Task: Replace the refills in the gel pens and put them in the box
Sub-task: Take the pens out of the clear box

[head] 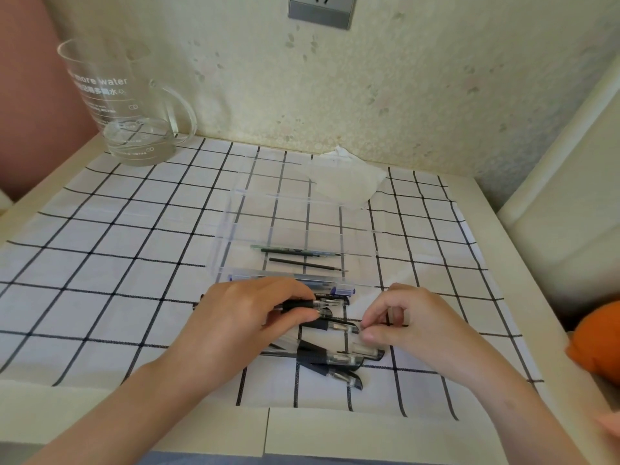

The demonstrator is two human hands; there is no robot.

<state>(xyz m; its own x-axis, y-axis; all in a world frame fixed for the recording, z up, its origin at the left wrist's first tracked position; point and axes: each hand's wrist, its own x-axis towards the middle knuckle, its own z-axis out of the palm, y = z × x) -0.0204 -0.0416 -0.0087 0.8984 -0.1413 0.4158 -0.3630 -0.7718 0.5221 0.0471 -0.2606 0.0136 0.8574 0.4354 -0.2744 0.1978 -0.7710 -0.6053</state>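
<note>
Head view showed the left hand [241, 317] gripping a pen [302, 304] at lower centre, the right hand [402, 317] pinching a second pen [339, 327].

The left hand [241, 320] hides the barrels of the black-gripped clear gel pens [335, 358], while the top edge cuts off the grey wall socket [321, 11].

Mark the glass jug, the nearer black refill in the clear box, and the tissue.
glass jug [114, 95], head view, on its printed side wall.
black refill [307, 264], head view, mid-length of its shaft.
tissue [345, 184], head view, centre of the crumpled sheet.
</note>
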